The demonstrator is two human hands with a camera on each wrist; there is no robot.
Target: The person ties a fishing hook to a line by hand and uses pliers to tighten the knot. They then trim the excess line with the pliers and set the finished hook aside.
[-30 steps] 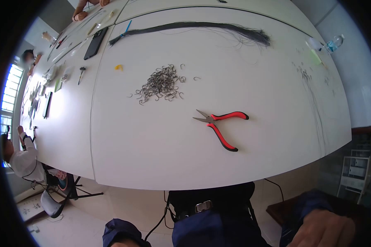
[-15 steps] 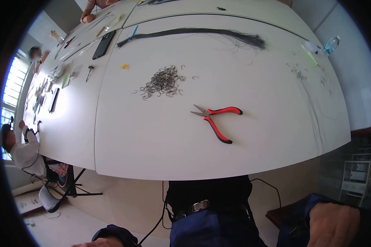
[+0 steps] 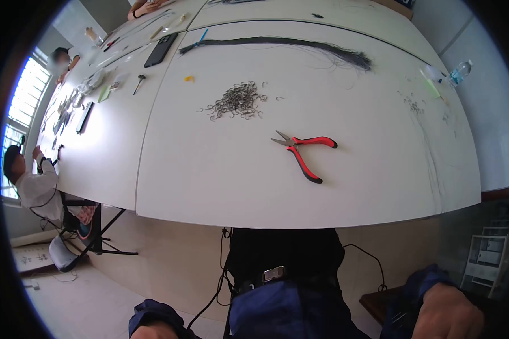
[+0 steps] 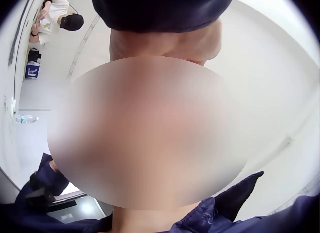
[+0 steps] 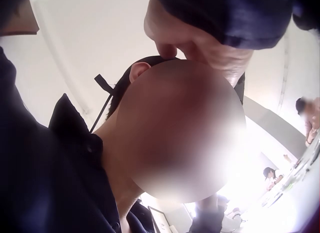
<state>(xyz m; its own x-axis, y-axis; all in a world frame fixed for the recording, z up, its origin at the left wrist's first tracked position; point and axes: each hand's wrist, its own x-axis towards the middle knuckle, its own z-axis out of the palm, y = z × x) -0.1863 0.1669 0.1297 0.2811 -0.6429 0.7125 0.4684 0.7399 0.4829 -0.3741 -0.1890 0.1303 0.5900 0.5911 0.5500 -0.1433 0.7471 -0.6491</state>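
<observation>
In the head view my left hand [image 3: 152,331] shows only in part at the bottom edge, below a dark blue sleeve. My right hand [image 3: 451,313] is at the lower right, back of the hand up. Both wrist views show the hands raised beside a blurred head, the left hand [image 4: 165,44] and the right hand [image 5: 202,45] close against it. What their fingertips do is hidden, so I cannot tell whether they hold anything. On the white table, away from both hands, lie red-and-black pliers [image 3: 291,142] with parted jaws and a pile of small metal hooks [image 3: 236,101].
A long bundle of dark strands [image 3: 283,41] with a blue tie [image 3: 202,37] lies along the back. Loose threads [image 3: 430,152] and a water bottle [image 3: 461,72] are at the right. Left of the hooks are a yellow bit [image 3: 189,79] and a black phone [image 3: 161,51]. Other people sit farther left.
The head view has tilted upward, so the table and its objects shift in frame. My hands stay low at the frame's bottom, with small shifts. Pliers and hooks lie as before.
</observation>
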